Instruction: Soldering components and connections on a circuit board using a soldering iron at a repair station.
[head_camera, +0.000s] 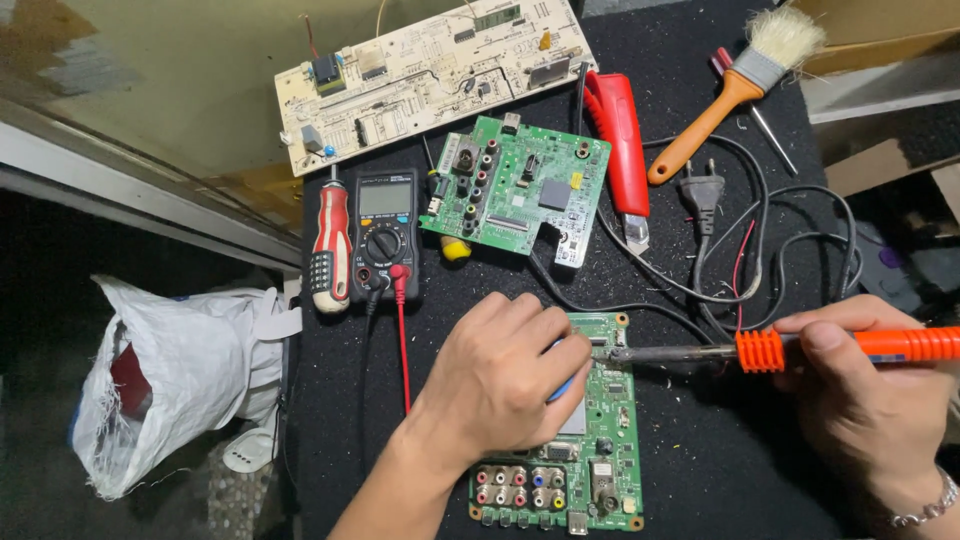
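A green circuit board (600, 440) lies on the black mat near me, with coloured round sockets along its near edge. My left hand (500, 375) rests on this board, fingers closed on a small blue tool that is mostly hidden under them. My right hand (850, 390) grips an orange-handled soldering iron (800, 349). Its metal tip points left and touches the board's upper edge, just beside my left fingertips.
A second green board (520, 190), a long beige board (430, 75), a black multimeter (385, 232) with a red lead, a red-handled screwdriver (330, 245), a red cutter (620, 145), a brush (735, 85), a plug with tangled cables (705, 190). White plastic bag (170, 380) at left.
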